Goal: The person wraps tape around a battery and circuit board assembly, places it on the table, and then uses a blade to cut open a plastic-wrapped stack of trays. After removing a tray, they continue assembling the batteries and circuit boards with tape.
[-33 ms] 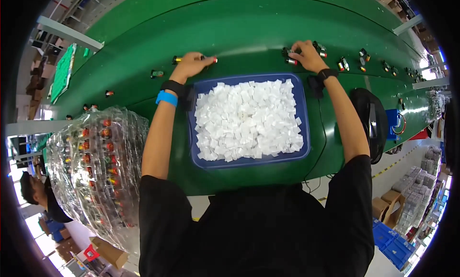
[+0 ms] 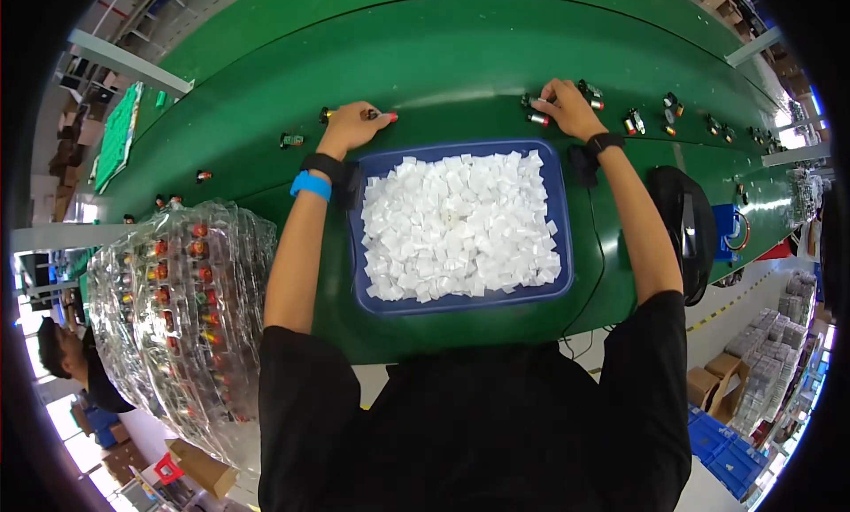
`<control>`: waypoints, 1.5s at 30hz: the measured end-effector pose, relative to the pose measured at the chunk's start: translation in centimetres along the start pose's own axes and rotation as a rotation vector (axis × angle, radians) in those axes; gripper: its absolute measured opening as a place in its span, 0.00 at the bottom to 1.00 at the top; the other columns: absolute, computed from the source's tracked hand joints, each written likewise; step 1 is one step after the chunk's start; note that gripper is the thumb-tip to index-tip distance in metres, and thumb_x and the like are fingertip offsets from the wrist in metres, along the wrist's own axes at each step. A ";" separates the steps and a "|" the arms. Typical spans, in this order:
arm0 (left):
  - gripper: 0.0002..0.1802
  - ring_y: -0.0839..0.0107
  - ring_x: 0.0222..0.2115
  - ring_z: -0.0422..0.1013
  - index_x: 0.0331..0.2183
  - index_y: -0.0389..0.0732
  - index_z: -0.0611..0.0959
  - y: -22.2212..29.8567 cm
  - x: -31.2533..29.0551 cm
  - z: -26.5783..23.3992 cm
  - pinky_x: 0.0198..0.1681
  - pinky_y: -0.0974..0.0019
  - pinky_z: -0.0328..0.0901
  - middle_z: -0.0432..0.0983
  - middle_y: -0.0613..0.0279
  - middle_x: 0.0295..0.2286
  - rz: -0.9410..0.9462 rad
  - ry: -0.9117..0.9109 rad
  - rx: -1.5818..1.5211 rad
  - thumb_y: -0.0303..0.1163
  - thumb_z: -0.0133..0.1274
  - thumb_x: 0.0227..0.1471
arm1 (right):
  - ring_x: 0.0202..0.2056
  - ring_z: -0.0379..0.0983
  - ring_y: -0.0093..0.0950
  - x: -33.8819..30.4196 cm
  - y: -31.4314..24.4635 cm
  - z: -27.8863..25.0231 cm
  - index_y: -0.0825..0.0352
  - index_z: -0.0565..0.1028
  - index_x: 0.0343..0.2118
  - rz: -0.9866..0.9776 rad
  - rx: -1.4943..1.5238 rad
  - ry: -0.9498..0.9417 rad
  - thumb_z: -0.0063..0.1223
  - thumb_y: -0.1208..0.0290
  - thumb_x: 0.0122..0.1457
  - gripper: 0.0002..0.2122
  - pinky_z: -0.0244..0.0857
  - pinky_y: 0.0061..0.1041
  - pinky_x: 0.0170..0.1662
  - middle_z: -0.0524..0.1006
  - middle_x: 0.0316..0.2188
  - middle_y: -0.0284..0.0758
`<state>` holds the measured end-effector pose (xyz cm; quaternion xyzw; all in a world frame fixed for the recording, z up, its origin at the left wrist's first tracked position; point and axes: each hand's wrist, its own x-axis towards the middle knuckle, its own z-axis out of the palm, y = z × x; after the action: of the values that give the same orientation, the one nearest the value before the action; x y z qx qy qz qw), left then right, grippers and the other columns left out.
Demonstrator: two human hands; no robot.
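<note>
My left hand point(image 2: 354, 128) is over the green bench, beyond the tray's far left corner. Its fingers are closed around a small dark part with a red end point(image 2: 392, 118). Just left of that hand lies another small black-and-yellow part point(image 2: 326, 115). My right hand point(image 2: 572, 110), beyond the far right corner, has thumb and forefinger closed on a small black-and-silver part with a red end point(image 2: 537, 119). Its inner side is partly hidden by the fingers. Between my arms stands a blue tray point(image 2: 465, 306) heaped with small white squares point(image 2: 456, 224).
Several similar parts point(image 2: 634, 122) lie rightward along the green bench point(image 2: 460, 60); others point(image 2: 291, 140) lie leftward. Clear plastic packaging point(image 2: 190, 308) holding rows of parts bulges at left. A black object point(image 2: 682, 233) and a cable point(image 2: 602, 264) are at right. Another person point(image 2: 66, 352) is far left.
My left hand has shifted slightly nearer, and the part in its fingers has turned, showing more of its red end. My right hand has barely moved.
</note>
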<state>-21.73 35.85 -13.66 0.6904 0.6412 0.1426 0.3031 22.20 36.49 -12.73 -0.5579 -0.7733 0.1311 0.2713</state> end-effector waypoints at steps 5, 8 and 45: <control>0.21 0.76 0.30 0.72 0.41 0.36 0.81 3.6 -4.8 -2.0 0.34 0.73 0.67 0.78 0.64 0.28 0.216 0.563 -0.248 0.46 0.57 0.58 | 0.27 0.77 0.28 -3.0 -7.8 -5.4 0.68 0.74 0.32 0.045 0.061 -0.057 0.64 0.72 0.54 0.09 0.68 0.27 0.30 0.78 0.25 0.36; 0.23 0.77 0.26 0.69 0.40 0.36 0.80 10.8 -14.2 -3.3 0.32 0.72 0.65 0.78 0.64 0.27 -0.013 0.060 -0.690 0.48 0.45 0.65 | 0.27 0.77 0.28 -7.7 -15.3 -6.3 0.68 0.77 0.27 -0.192 0.078 0.102 0.62 0.76 0.51 0.04 0.69 0.27 0.30 0.79 0.25 0.37; 0.14 0.76 0.38 0.72 0.49 0.38 0.71 13.4 -24.3 4.6 0.29 0.72 0.67 0.75 0.60 0.41 0.102 -0.450 -0.895 0.24 0.49 0.61 | 0.41 0.76 0.25 -15.2 -21.4 -3.1 0.68 0.77 0.48 0.211 0.678 -0.475 0.58 0.75 0.59 0.13 0.71 0.24 0.41 0.79 0.42 0.35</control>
<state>-11.63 11.25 -4.53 0.5370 0.4013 0.2657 0.6928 10.55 14.63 -3.52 -0.4675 -0.6660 0.5299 0.2389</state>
